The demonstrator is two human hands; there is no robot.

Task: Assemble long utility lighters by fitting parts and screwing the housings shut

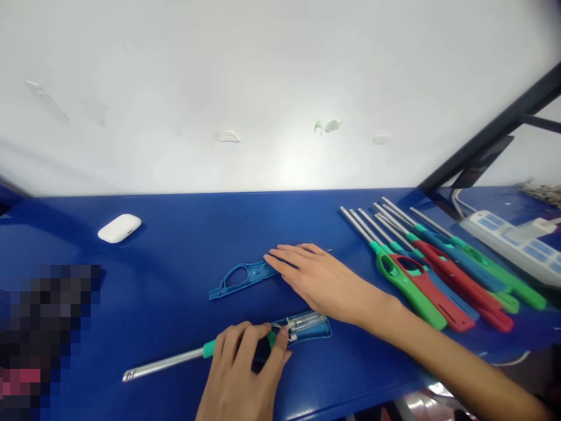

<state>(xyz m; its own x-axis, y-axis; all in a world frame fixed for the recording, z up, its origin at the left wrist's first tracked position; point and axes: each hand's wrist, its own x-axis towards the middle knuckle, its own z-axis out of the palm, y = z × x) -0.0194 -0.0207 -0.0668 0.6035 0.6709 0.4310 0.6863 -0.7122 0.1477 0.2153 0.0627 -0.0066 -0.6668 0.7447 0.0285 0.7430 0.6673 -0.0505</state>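
An opened gas lighter lies across the front of the blue table, its blue half shell (329,332) showing a clear fuel tank (308,321) and a long metal tube (164,363) pointing left. My left hand (245,362) grips it around the middle, thumb and fingers by the green trigger and the inner parts. Behind it rests the other blue half shell (236,279), its hollow inside facing up. My right hand (313,278) lies over that shell's right end, fingers stretched out and pointing left. What is under the palm is hidden.
Several assembled lighters (438,269) in green, red and blue lie at the right, beside a white power strip (517,240). A white earphone case (120,228) sits at the back left. A white wall (263,88) rises behind the table. A pixelated patch covers the left edge.
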